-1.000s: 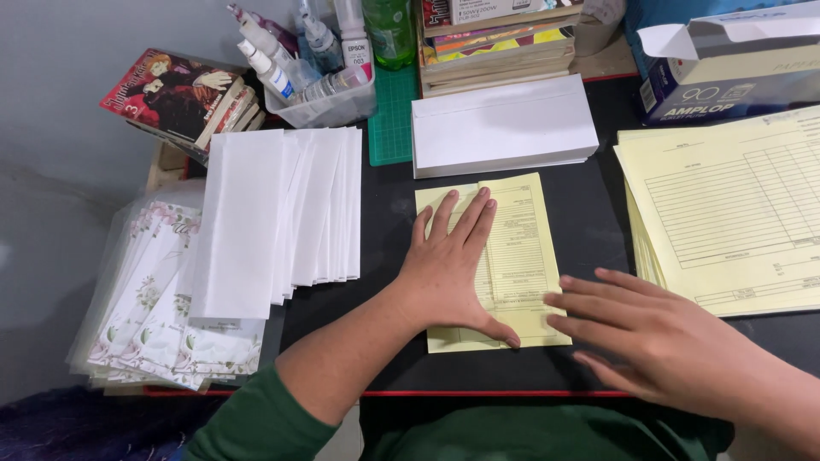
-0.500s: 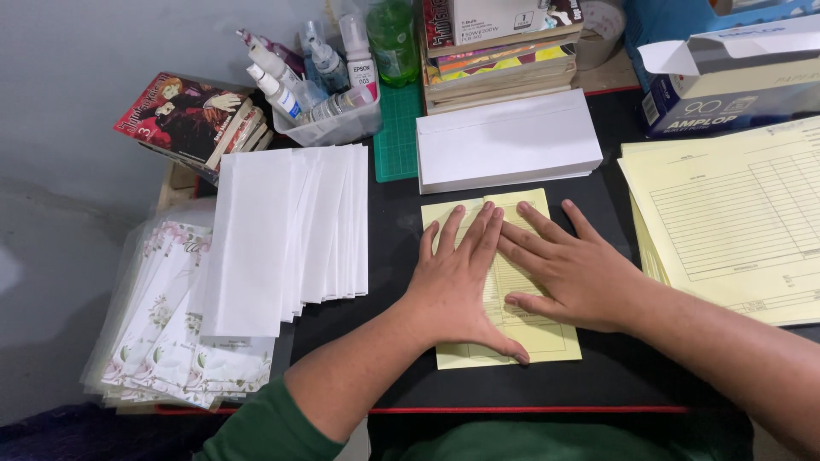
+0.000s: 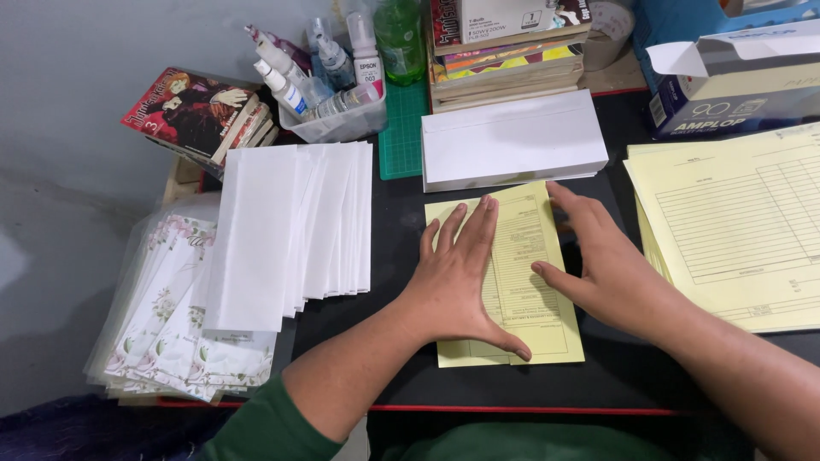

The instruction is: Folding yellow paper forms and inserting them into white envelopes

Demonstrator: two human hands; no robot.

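Note:
A folded yellow form sheet (image 3: 523, 256) lies on the black desk mat (image 3: 393, 222) in front of me. My left hand (image 3: 457, 273) presses flat on its left half, fingers spread and pointing away from me. My right hand (image 3: 602, 256) rests along the sheet's right edge, fingers stretched out, thumb lying on the paper. Neither hand grips anything.
A stack of white envelopes (image 3: 512, 141) lies just beyond the sheet. A fanned row of white envelopes (image 3: 290, 226) sits at left, above floral plastic-wrapped envelopes (image 3: 166, 324). Yellow forms (image 3: 735, 226) are piled at right. Bottles in a tray (image 3: 333, 81), books (image 3: 504, 47) and a box (image 3: 735, 77) line the back.
My right hand came in from the lower right, pressed on top of the yellow sheet, then slid rightward to its right edge. My left hand stayed pressed on the sheet.

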